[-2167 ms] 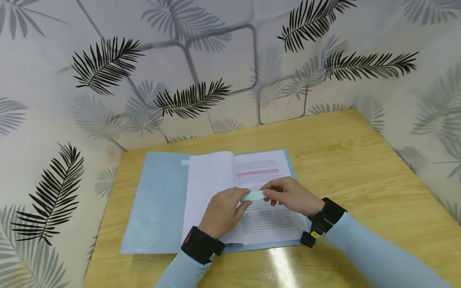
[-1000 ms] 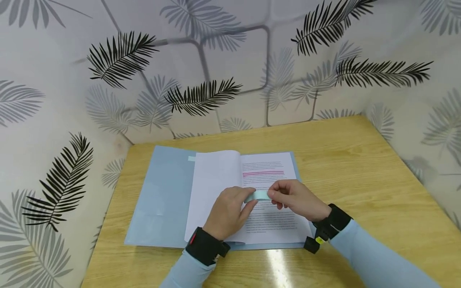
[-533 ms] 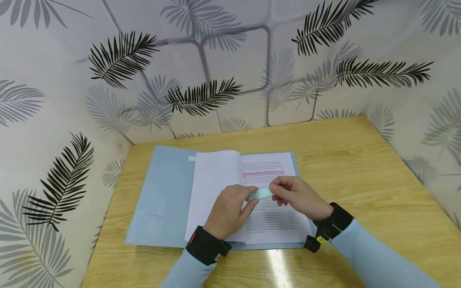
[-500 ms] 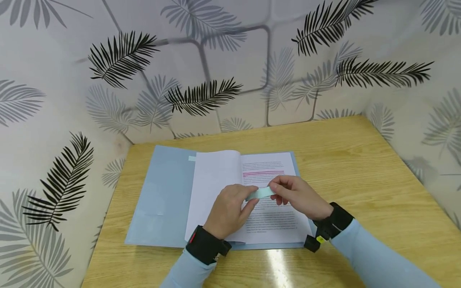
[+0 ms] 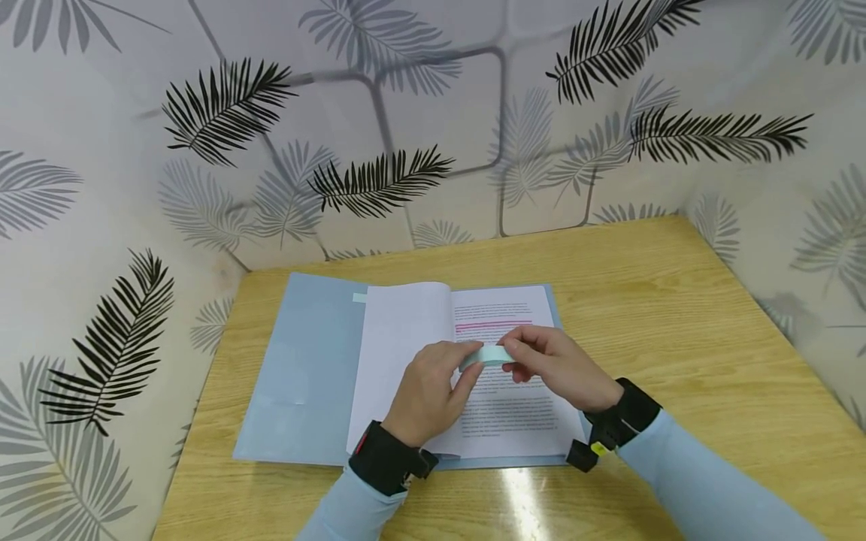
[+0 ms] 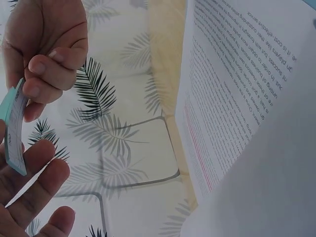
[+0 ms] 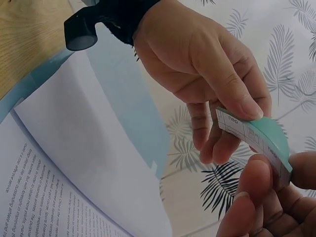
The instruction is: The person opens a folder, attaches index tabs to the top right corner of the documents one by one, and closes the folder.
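Observation:
A short mint-green sticky note pad (image 5: 496,355) is held between both hands over the open document's right page. My left hand (image 5: 428,391) pinches its left end between thumb and fingers. My right hand (image 5: 560,367) pinches the opposite end, with its other fingers curled beneath. In the right wrist view the pad (image 7: 254,136) arches, its green side bulging and its white printed underside showing small lettering. The left wrist view has the pad (image 6: 16,136) edge-on, with the green layer parted from the printed one near the right hand's fingers.
The document lies in a light blue folder (image 5: 298,383) on a wooden table (image 5: 663,300). Pink highlighter lines (image 5: 494,326) cross the right page's upper text. A pale green tab (image 5: 359,298) sticks out at the left page's top edge. A leaf-patterned backdrop (image 5: 433,113) rises behind.
Both hands have risen slightly with the sticky note pad, which now bows more than half a second ago. The folder and document lie as before; the head view has shifted a little since the first frame.

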Motion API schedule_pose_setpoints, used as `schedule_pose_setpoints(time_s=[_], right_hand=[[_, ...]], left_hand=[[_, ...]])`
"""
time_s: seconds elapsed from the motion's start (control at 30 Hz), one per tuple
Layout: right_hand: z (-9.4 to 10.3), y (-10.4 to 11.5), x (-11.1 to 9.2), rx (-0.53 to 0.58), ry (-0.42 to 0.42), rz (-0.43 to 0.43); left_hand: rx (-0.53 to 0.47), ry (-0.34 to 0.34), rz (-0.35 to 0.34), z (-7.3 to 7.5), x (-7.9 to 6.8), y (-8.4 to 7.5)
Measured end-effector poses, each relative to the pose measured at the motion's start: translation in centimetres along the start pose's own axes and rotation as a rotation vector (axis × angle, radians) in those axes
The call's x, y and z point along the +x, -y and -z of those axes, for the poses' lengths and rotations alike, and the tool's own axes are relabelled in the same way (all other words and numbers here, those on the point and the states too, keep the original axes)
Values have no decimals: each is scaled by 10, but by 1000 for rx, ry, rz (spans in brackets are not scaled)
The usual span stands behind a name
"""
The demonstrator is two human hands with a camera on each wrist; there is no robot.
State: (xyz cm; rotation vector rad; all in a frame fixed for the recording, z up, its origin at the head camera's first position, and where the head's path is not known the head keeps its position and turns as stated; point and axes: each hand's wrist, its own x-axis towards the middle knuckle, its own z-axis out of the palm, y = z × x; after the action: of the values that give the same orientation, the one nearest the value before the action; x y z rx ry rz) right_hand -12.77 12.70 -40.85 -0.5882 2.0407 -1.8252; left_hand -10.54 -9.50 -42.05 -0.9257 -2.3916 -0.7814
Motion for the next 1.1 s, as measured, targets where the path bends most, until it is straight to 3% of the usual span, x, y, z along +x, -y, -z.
schedule_pose_setpoints(time_s=[0.23, 0.57, 0.87, 1.1], right_hand=[[0, 0, -1, 2, -12, 1], [-5, 2, -2, -133, -81, 98], [-8, 3, -3, -133, -118, 134], [-12, 6, -5, -170, -150, 178]], left_hand=[[-40, -20, 48, -1, -2, -3], [-61, -28, 27, 0, 2, -8], [-296, -40, 156, 0, -1, -9], [-206, -86, 196, 1, 0, -13]])
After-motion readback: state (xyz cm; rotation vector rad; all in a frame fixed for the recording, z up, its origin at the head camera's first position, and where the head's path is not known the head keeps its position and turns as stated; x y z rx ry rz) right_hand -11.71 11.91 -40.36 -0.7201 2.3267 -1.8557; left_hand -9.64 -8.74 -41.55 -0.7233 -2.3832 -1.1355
